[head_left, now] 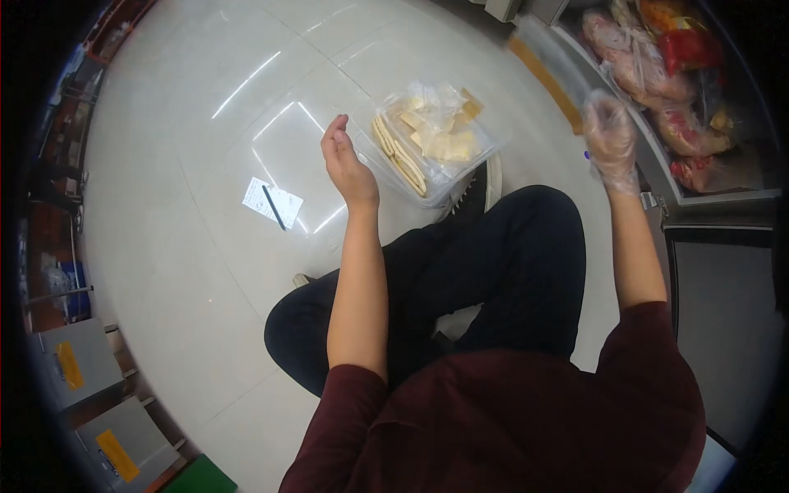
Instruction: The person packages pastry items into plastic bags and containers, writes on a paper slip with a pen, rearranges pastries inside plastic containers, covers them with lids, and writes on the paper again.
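My bare left hand [349, 168] is raised above the floor, its fingers extended close together and seen edge-on, with nothing visible in it. Right of it, a clear plastic bag [485, 152] holds pale yellow flat sheets [448, 144] and a folded stack of strips [399, 156]. My right hand [611, 135], in a clear plastic glove, has curled fingers at the edge of a blurred pale flat piece with a tan strip [551, 82]. What those fingers grip is hidden. Beside that hand, an open grey-rimmed drawer [637, 103] contains bagged raw meat [657, 86], which looks like poultry.
A paper slip [261, 197] with a dark pen [274, 207] across it lies on the glossy tiled floor [214, 271]. Grey boxes [123, 448] with orange labels and shelving line the left side. My bent legs [501, 255] are below the bag. A cabinet [723, 329] stands right.
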